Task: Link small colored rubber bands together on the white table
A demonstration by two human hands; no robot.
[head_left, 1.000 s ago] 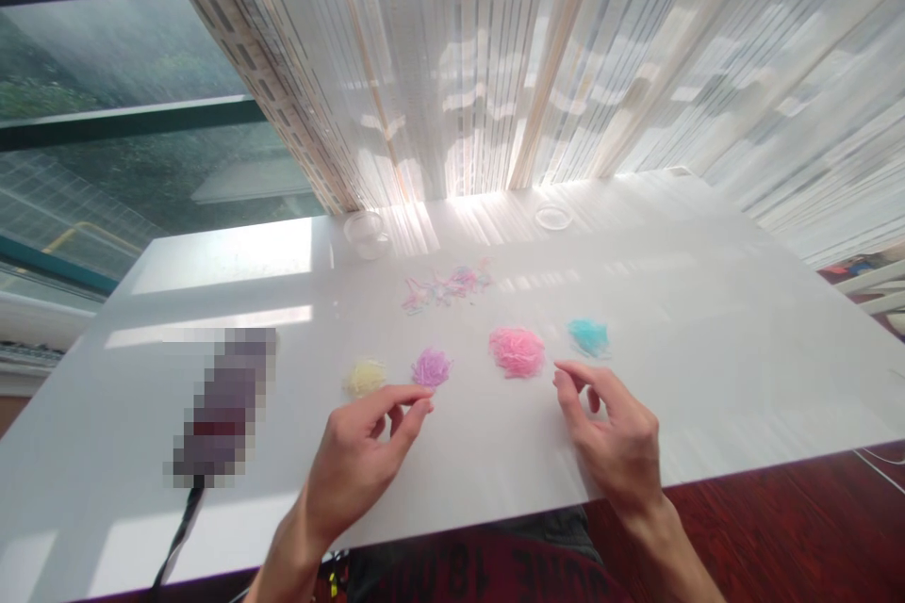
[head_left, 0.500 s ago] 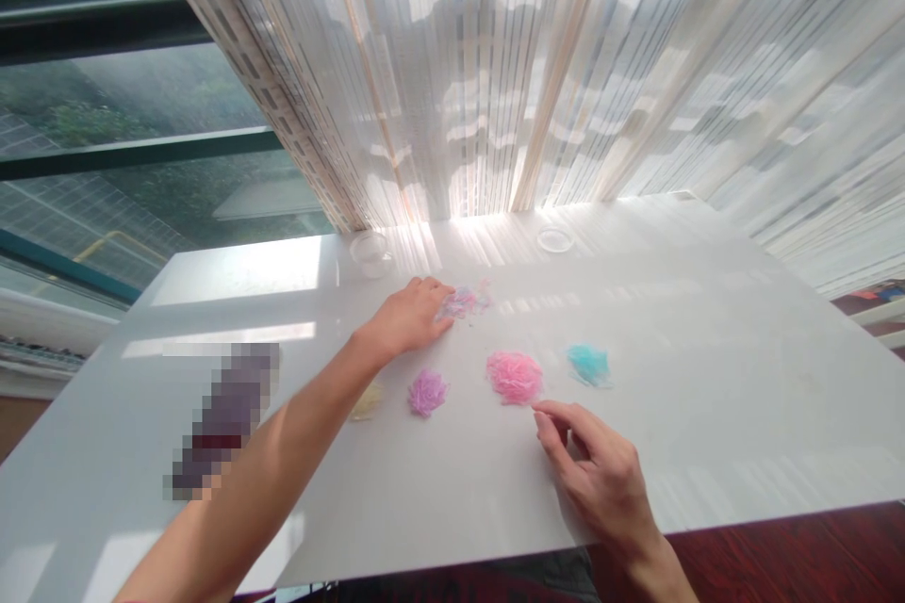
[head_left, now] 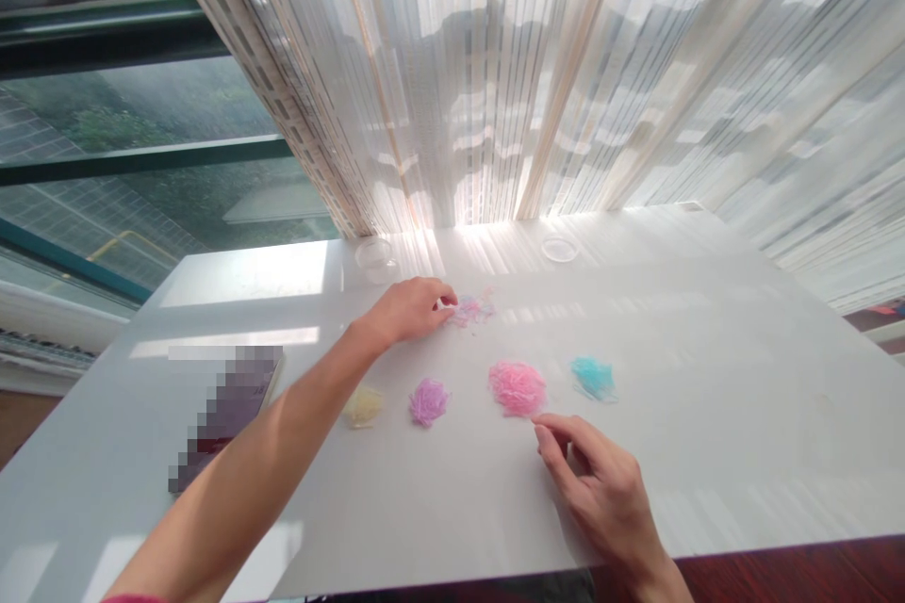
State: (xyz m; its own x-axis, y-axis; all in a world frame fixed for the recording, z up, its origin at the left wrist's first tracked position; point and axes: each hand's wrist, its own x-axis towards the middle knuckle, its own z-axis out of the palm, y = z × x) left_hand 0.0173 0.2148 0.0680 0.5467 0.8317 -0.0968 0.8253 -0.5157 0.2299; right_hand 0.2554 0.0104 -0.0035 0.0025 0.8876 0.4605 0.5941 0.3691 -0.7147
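Note:
My left hand [head_left: 414, 311] reaches forward to a loose heap of mixed pink, lilac and pale blue thin strips [head_left: 475, 310]. Its fingers curl together at the heap's left edge; what lies between the tips is too small to make out. Just in front of a pink pile of strips [head_left: 518, 388] is my right hand [head_left: 594, 480], thumb and index fingertip pinched together, any content not visible. A teal pile [head_left: 594, 379] lies right of the pink one. Left of it are a purple pile [head_left: 428, 401] and a pale yellow pile [head_left: 364, 406], near my left forearm.
Two clear round dishes or lids, one at the back left [head_left: 374, 254] and one at the back centre [head_left: 559, 250], stand on the white table [head_left: 707, 415]. A pixelated dark flat object [head_left: 237, 396] lies left of my forearm. Sheer curtains [head_left: 481, 113] hang along the far edge.
My left hand has gone from beside the purple pile forward to the mixed heap, and its fingers have curled in. My right hand has shifted from near the teal pile to the pink pile's front.

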